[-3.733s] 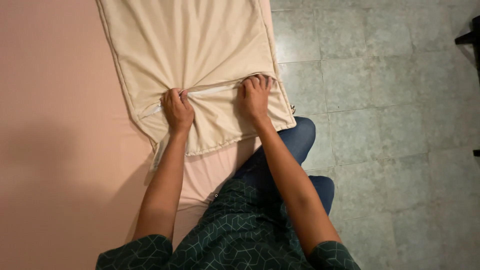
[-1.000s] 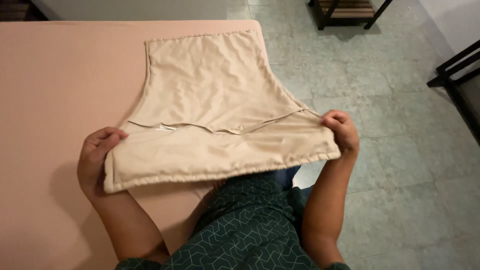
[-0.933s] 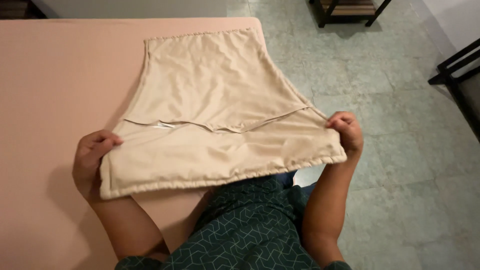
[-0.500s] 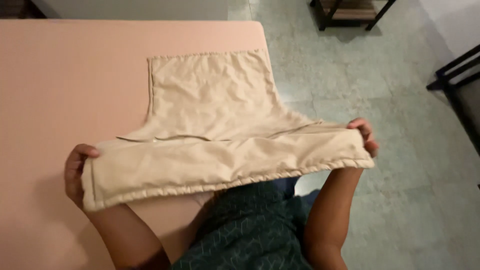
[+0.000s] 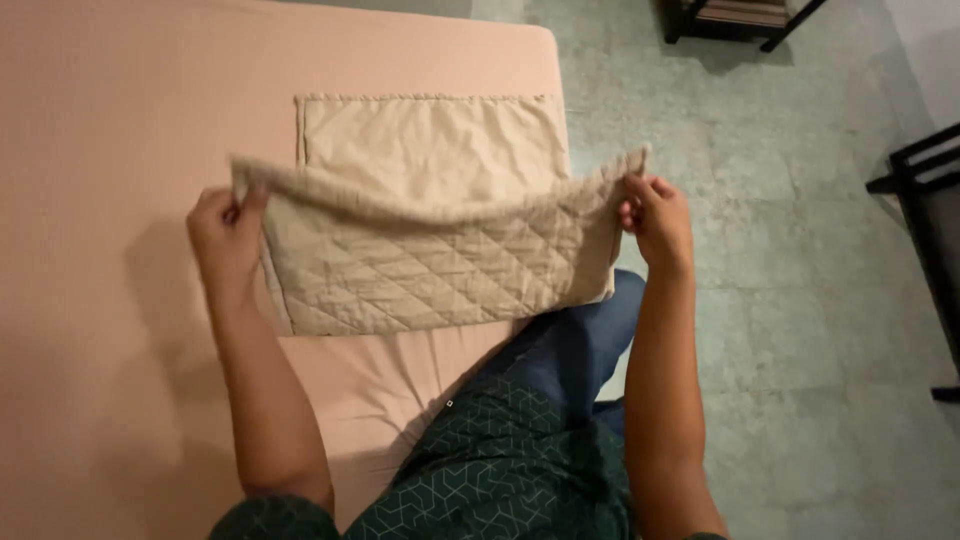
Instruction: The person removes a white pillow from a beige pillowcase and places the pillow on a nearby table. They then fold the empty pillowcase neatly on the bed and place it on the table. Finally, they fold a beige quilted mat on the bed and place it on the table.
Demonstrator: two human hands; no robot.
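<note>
A grey tiled floor (image 5: 790, 260) fills the right side, with one pink bed (image 5: 110, 110) covering the left and reaching to the top edge. Two pieces of dark furniture stand on the floor: one shelf (image 5: 735, 15) at the top and one frame (image 5: 925, 220) at the right edge. On the bed lies one beige quilted cover (image 5: 430, 250), its far part flat on the sheet near the bed's right edge, its near part lifted and hanging, diamond stitching showing. The person's two arms come up from the bottom, above a green patterned shirt (image 5: 500, 470) and blue jeans (image 5: 570, 350). The left hand (image 5: 225, 240) pinches the cover's upper left corner between thumb and fingers. The right hand (image 5: 657, 222) is closed on the upper right corner, holding the edge taut between the two.
</note>
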